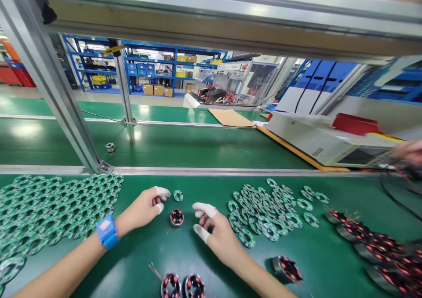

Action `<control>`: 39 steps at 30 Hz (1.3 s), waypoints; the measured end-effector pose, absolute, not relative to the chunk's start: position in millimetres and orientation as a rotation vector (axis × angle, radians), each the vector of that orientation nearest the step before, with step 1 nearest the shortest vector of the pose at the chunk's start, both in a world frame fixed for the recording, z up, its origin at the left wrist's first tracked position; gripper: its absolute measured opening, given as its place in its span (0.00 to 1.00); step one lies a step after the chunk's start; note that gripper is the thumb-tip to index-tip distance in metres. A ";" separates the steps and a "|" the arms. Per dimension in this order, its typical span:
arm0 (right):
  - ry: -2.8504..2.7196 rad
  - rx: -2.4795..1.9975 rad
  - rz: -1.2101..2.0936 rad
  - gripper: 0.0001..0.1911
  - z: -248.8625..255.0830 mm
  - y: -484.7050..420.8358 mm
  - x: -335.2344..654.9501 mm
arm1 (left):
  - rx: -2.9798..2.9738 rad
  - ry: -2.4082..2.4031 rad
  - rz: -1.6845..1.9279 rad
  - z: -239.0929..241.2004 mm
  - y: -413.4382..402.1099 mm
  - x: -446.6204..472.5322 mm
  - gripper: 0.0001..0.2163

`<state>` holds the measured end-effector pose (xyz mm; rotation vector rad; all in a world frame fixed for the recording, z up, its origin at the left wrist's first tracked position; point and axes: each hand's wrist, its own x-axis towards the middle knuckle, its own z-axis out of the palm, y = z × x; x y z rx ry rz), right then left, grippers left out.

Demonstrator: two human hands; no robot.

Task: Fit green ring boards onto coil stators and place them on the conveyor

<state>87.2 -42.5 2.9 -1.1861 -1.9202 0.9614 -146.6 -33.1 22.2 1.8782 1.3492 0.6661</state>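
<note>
My left hand (150, 205), with white finger covers and a blue wrist strap (107, 232), hovers just left of a single green ring-shaped circuit board (178, 195). Its fingers are curled but apart, and nothing shows between them. Below that board a copper-wound motor stator (176, 218) stands on the green bench, between my two hands. To its right is my right hand (211, 225), also in white finger covers, thumb and forefinger spread with nothing visible in them. Two more stators, a left one (170, 285) and a right one (194, 286), sit at the near edge.
Ring boards lie in rows (59, 210) at left and in a loose pile (263, 210) at right. Several stators (372, 241) are grouped far right, with one tipped stator (286, 268) nearer. Another person's hand (410, 152) is by a grey machine (316, 142). A metal post (62, 82) rises at left.
</note>
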 end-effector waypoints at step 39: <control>-2.079 -1.255 0.602 0.19 46.3 -17.8 43.9 | 1.819 1.384 0.902 32.7 -35.2 -124.6 0.13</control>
